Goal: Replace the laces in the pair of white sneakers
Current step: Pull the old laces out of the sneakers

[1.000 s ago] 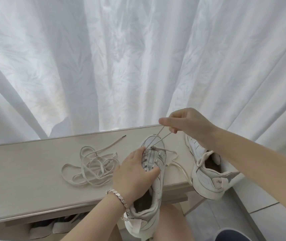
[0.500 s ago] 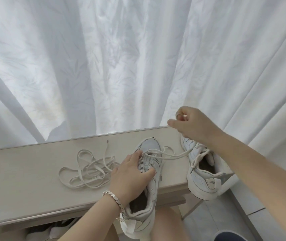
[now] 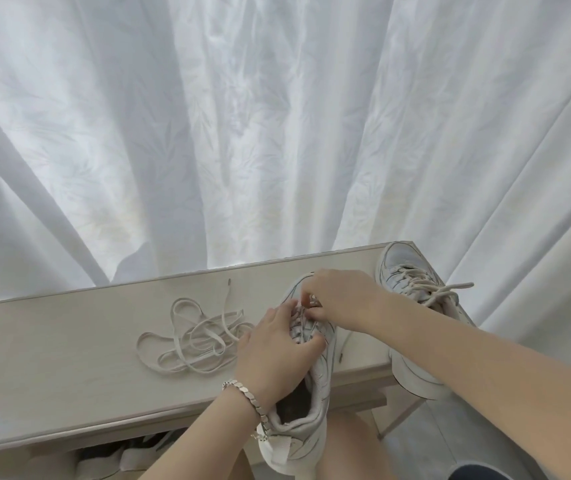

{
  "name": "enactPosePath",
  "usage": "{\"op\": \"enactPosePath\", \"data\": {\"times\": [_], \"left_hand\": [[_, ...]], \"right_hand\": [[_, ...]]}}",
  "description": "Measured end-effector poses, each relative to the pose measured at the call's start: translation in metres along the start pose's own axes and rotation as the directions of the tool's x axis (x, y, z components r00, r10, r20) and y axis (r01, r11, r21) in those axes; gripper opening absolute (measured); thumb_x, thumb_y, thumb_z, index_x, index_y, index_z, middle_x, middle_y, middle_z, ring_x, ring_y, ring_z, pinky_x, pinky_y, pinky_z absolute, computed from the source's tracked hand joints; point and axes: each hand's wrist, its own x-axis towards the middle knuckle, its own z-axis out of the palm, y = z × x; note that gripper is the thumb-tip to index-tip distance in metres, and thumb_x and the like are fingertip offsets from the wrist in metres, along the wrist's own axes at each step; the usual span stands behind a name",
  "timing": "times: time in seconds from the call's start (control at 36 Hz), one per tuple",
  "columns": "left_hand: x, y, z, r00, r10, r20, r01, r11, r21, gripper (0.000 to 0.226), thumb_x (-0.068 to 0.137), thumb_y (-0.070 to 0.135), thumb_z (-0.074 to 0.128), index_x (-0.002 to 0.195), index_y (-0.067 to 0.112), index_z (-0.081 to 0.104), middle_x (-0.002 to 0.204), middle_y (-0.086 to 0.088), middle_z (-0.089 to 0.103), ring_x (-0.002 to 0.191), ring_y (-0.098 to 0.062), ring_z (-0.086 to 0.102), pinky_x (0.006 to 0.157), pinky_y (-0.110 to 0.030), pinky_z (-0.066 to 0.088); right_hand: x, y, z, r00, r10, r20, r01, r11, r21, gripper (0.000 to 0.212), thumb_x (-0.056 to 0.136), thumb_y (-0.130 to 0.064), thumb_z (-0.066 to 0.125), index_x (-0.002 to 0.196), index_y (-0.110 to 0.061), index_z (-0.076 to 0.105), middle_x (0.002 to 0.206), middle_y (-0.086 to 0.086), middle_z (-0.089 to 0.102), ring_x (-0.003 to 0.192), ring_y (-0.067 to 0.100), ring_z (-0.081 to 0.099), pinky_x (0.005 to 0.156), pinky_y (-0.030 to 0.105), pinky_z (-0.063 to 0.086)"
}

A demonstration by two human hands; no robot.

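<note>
**A:** Where are we with this?

**B:** Our left hand (image 3: 277,348) grips the held sneaker (image 3: 322,379) across the tongue. Its fingers curl over one eyelet row and the thumb presses by the other. The sneaker's toe rests on the desk (image 3: 52,358), and its heel hangs off the near edge over our lap. Our right hand (image 3: 343,299) sits over the toe end of that sneaker, fingertips closed in a pinch on the lace (image 3: 303,311) at the eyelets.

**A:** Is it going in or coming out?

**B:** We cannot tell. One tipped end dangles down the right side of the held sneaker.

**A:** And the rest?

**B:** A loose lace (image 3: 194,337) lies tangled on the desk, just left of the held sneaker. The second sneaker (image 3: 405,271) stands to its right, laced, with our right forearm crossing over it.

**A:** How do we do this step well?

**B:** We should pin the tongue flat so the upper cannot twist. We should also pinch close to the eyelet and work one hole at a time, drawing the lace along the line of the hole rather than sideways. The flat lace wants to lie untwisted. We'd watch that the dangling end doesn't slip through, and keep the tangle out of our fingers.
</note>
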Motion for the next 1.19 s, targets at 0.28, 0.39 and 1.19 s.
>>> {"op": "enactPosePath", "data": {"times": [0.28, 0.39, 1.19], "left_hand": [[-0.001, 0.002, -0.001, 1.000, 0.000, 0.006, -0.001, 0.998, 0.062, 0.082, 0.066, 0.063, 0.029, 0.144, 0.037, 0.025, 0.143, 0.016, 0.037, 0.135, -0.010, 0.031, 0.110, -0.039, 0.025], [-0.001, 0.002, -0.001, 1.000, 0.003, 0.009, -0.004, 0.998, 0.064, 0.082, 0.066, 0.063, 0.029, 0.144, 0.036, 0.026, 0.145, 0.016, 0.036, 0.136, -0.010, 0.029, 0.111, -0.040, 0.023], [0.001, 0.001, -0.001, 1.000, 0.008, -0.005, -0.007, 0.996, 0.086, 0.062, 0.085, 0.049, 0.046, 0.142, 0.035, 0.027, 0.144, 0.016, 0.035, 0.134, -0.009, 0.032, 0.111, -0.041, 0.025]], "right_hand": [[0.000, -0.003, 0.009, 0.996, 0.015, -0.091, -0.031, 0.985, -0.168, 0.020, 0.094, -0.009, 0.045, 0.108, -0.011, 0.059, 0.110, 0.007, 0.060, 0.101, 0.026, 0.059, 0.070, 0.027, 0.036], [-0.007, -0.011, 0.001, 0.998, 0.051, -0.027, -0.055, 0.989, -0.137, 0.018, 0.091, -0.002, 0.047, 0.074, -0.008, 0.045, 0.081, 0.003, 0.051, 0.086, 0.029, 0.053, 0.060, 0.026, 0.033], [-0.045, 0.010, -0.089, 0.947, 0.224, -0.230, 0.141, 0.356, 0.924, 0.038, 0.079, 0.000, 0.032, 0.049, -0.015, 0.049, 0.053, 0.001, 0.061, 0.051, 0.005, 0.049, 0.044, 0.015, 0.032]]}}
